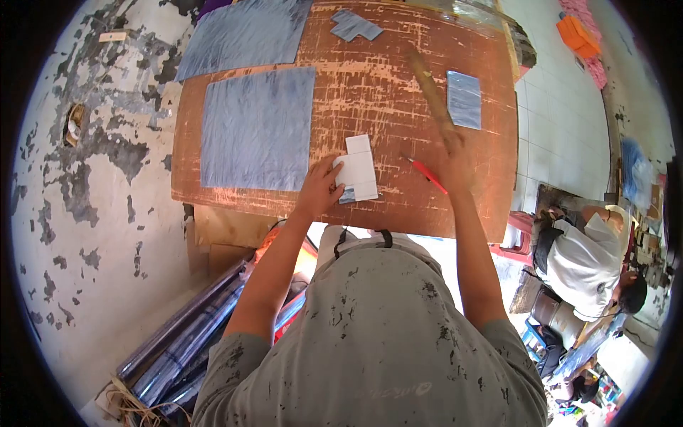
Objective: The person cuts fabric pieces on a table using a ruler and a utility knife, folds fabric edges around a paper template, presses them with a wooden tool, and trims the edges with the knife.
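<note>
My left hand rests on the table with its fingers apart, the fingertips on the left edge of a white stepped card. A bit of blue-grey sheet shows at the card's lower left corner. My right hand, smeared by motion, is closed around the near end of a long wooden stick, which slants up and to the left. Just left of this hand a red cutter knife lies on the table, its tip pointing toward the card.
Two large blue-grey sheets cover the left of the scratched brown table. A small rectangle lies right, a stepped piece at the far edge. Rolls of film lean below left. Another person sits at right.
</note>
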{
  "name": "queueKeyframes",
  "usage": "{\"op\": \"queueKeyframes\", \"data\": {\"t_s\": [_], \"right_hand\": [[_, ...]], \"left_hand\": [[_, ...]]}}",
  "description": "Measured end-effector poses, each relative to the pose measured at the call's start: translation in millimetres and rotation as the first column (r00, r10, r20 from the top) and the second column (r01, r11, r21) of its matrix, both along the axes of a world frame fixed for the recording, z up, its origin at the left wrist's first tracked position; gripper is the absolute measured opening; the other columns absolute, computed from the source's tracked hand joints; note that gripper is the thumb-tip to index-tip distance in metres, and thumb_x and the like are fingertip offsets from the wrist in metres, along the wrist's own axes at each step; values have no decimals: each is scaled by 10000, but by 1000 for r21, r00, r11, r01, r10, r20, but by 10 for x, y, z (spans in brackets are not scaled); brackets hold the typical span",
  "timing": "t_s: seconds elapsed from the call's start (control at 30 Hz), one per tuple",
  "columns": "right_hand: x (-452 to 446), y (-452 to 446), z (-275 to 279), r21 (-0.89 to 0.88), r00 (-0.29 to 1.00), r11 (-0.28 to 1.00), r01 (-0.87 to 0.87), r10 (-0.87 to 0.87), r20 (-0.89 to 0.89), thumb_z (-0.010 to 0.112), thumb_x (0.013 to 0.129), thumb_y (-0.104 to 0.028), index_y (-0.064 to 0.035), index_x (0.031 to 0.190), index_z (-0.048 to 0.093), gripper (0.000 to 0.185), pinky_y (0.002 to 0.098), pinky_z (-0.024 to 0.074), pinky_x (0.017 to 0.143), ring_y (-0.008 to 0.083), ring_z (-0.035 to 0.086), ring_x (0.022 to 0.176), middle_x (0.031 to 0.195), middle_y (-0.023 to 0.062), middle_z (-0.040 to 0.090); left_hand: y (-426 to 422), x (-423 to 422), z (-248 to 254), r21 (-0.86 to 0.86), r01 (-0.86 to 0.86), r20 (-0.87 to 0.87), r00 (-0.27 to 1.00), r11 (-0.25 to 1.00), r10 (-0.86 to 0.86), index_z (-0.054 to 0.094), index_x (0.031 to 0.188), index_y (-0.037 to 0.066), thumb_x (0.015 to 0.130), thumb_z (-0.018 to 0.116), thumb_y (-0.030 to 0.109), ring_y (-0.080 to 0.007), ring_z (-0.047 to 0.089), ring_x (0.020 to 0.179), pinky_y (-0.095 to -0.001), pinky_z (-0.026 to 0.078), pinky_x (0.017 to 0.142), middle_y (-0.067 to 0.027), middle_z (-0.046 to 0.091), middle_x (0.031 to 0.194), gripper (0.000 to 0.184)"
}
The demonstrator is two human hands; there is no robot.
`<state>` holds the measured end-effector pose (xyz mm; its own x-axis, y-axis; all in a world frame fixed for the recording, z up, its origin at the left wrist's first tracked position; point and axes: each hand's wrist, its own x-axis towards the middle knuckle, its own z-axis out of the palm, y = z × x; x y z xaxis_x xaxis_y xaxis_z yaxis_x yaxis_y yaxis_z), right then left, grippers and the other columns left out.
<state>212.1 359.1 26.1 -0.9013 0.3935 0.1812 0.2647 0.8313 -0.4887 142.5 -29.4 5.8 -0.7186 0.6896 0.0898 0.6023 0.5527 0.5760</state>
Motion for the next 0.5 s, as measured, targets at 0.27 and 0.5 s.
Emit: {"op": "queueKeyframes", "data": {"t_s": [0.27,0.5], "right_hand": [[476,426,-76,-93,965,974,207,-188,184,829,920,-294,-43,1470,569,658,542,513,1035,470,576,1266,1382,254,543],[420,417,-241,-193,969,955,224,-196,152,863,884,-245,-27,1436,574,660,523,521,1019,459,600,1237,1341,244,568]], "left_hand": [[25,-46,-3,-52,1,-117,993,999,-7,644,1434,49,907,764,259,-373,458,1480,-544,361,1231,-193,476,1598,579],[76,-45,116,-104,46,-198,978,994,-66,623,1409,-26,905,738,256,-378,472,1454,-538,369,1216,-188,526,1515,589]]}}
